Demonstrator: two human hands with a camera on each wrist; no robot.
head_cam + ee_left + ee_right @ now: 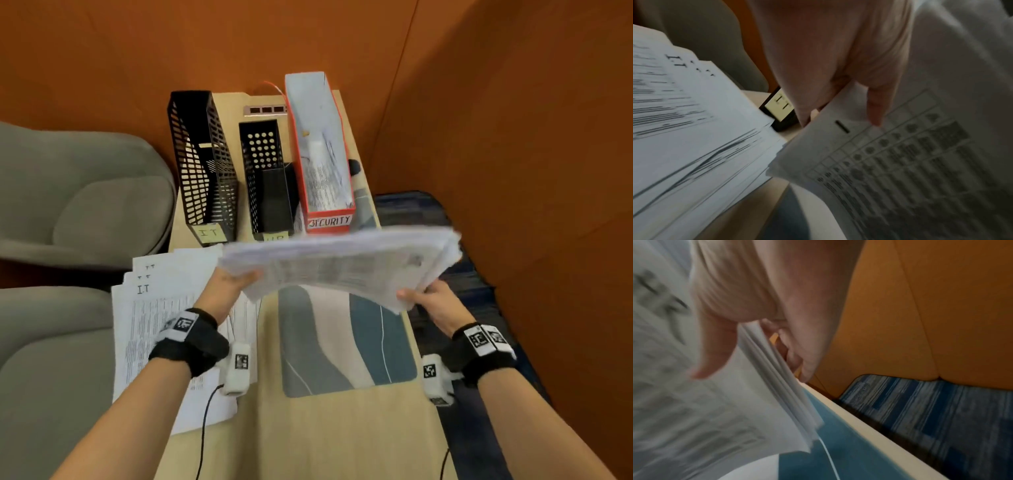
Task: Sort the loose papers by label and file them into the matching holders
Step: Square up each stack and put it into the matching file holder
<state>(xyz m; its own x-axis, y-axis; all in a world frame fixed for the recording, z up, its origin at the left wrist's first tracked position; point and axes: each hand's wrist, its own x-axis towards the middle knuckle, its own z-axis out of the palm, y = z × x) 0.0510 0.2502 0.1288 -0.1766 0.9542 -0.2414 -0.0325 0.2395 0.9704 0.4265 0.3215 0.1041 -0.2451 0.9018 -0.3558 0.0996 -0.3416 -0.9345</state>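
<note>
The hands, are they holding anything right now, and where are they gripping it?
Both hold one stack of papers above the table: the left hand grips its left edge, the right hand its right edge.

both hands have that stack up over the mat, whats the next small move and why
Probably carry the stack forward and tip it upright over the middle black holder. Left hand and right hand grip its two ends in the air, just short of the holders. The SECURITY box already holds papers, the I.T pile lies apart, and the stack's own label is too blurred to read, so check it first.
</note>
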